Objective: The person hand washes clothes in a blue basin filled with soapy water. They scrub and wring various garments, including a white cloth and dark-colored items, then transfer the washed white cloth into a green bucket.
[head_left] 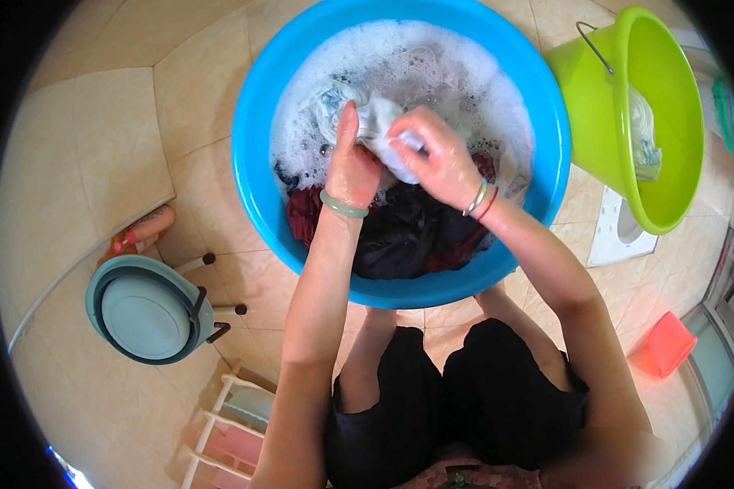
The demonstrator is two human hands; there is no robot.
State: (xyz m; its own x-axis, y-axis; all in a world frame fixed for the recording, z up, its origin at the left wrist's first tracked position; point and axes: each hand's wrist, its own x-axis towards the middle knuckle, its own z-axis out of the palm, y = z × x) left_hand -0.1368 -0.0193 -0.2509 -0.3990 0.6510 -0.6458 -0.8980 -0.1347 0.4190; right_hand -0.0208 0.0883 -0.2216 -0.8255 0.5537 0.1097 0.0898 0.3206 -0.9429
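A wet white cloth [381, 118] with pale blue marks is stretched between my hands over the large blue basin [249, 163]. My left hand [356, 171], with a green bangle at the wrist, has its fingers wrapped round the cloth and its thumb pointing up. On the other side, my right hand [442, 159] has curled fingers gripping a bunched part of it. White suds [448, 49] fill the far half of the basin. Dark and maroon clothes [391, 236] lie soaked in the near half.
A lime-green bucket [583, 106] leans at the right, a white cloth [644, 138] inside. Beyond my right arm are a white floor fixture [607, 232] and a coral-pink container [669, 346]. At left are a grey-green folding basin [147, 318], a pink bottle [151, 224] and a white rack [212, 416].
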